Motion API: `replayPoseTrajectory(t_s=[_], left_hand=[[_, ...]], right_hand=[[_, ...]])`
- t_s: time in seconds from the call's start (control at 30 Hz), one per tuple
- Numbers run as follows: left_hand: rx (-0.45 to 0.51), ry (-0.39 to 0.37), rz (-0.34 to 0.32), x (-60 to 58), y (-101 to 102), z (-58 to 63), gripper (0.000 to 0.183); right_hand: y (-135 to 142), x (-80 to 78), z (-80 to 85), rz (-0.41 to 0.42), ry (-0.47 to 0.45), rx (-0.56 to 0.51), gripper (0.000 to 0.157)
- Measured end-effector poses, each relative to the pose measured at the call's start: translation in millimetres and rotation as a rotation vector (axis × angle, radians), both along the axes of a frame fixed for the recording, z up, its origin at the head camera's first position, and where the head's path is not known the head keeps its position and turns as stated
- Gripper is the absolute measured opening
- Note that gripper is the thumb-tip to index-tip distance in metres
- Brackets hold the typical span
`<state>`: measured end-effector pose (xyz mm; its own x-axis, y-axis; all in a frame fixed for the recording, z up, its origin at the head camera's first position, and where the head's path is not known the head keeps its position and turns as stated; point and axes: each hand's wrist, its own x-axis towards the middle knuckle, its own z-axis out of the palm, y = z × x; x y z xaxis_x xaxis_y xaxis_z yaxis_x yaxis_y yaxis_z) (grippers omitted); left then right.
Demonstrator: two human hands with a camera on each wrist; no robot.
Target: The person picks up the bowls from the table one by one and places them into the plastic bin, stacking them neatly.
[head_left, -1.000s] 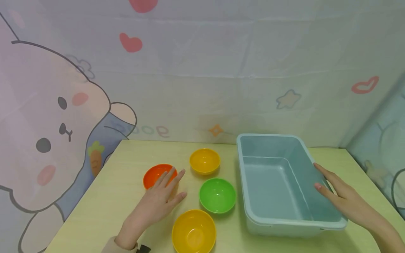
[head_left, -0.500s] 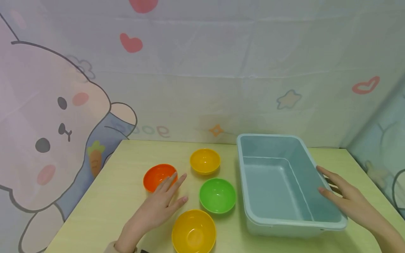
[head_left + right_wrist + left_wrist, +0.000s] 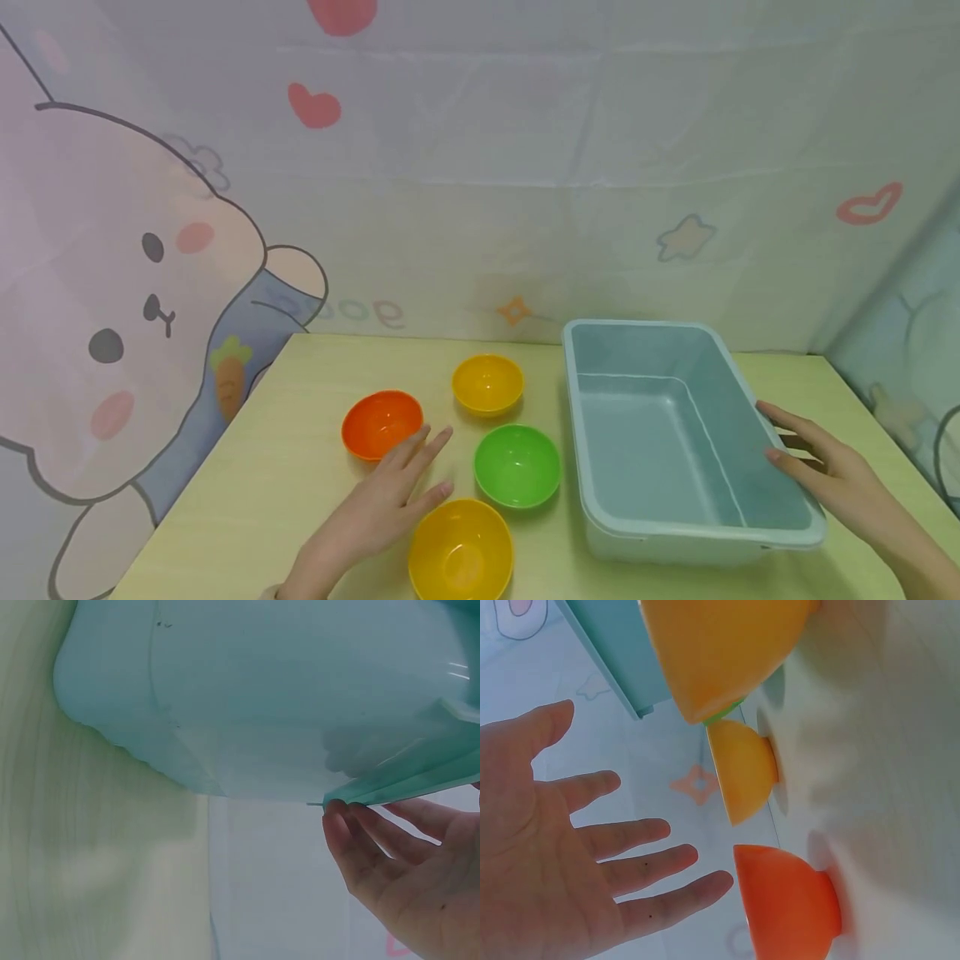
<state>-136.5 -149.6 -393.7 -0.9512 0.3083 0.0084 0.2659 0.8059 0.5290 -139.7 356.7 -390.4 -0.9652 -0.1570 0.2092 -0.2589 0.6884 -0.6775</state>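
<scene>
My left hand point(image 3: 386, 504) hovers with spread fingers between the orange bowl point(image 3: 382, 423) and the large yellow bowl point(image 3: 461, 550). In the left wrist view its palm shows with nothing in it, fingertips close to the orange bowl. A green bowl point(image 3: 517, 467) sits just right of that hand, with a smaller yellow bowl point(image 3: 488, 386) behind it. At the right, my right hand point(image 3: 832, 475) rests lightly on the side rim of a pale blue-green plastic basin point(image 3: 697, 529). In the right wrist view, its fingertips point(image 3: 341, 814) touch the rim's outer edge.
All the bowls stand upright on a light wooden table point(image 3: 247, 492), and nothing shows inside them or the basin. A printed cloth point(image 3: 480, 167) hangs along the table's back edge. A dark cable point(image 3: 937, 450) shows at the far right.
My left hand has drawn back from over the orange bowl, toward the large yellow bowl. My right hand has slid slightly nearer along the basin's rim. Bowls and basin stay put.
</scene>
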Motion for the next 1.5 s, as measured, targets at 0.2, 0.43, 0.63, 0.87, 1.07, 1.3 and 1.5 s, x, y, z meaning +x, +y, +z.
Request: replayPoseTrajectory(t_s=[0.2, 0.43, 0.63, 0.87, 1.07, 1.3, 1.5], left_hand=[[0.005, -0.001, -0.023, 3.3, 2, -1.8, 0.063], [0.002, -0.009, -0.047, 7.6, 5, -0.5, 0.062], [0.008, -0.003, -0.079, 12.1, 6, 0.9, 0.062], [0.017, -0.050, -0.115, 17.1, 8, 0.2, 0.062], [0.041, -0.088, -0.143, 20.7, 8, -2.2, 0.063], [0.041, -0.128, -0.153, 24.7, 10, -4.3, 0.063], [0.037, -0.135, -0.177, 28.8, 12, -5.6, 0.066]], right_hand=[[0, 2.9, 1.0, 0.004, -0.035, -0.022, 0.057], [2, 7.1, 2.9, -0.006, -0.085, -0.039, 0.056], [2, 9.9, 3.8, -0.005, -0.104, -0.056, 0.054], [4, 10.2, 0.7, 0.008, -0.099, -0.091, 0.054], [7, 9.1, -2.6, 0.033, -0.124, -0.160, 0.054], [8, 10.3, -4.7, 0.056, -0.172, -0.273, 0.054], [9, 10.6, -6.4, 0.118, -0.197, -0.467, 0.055]])
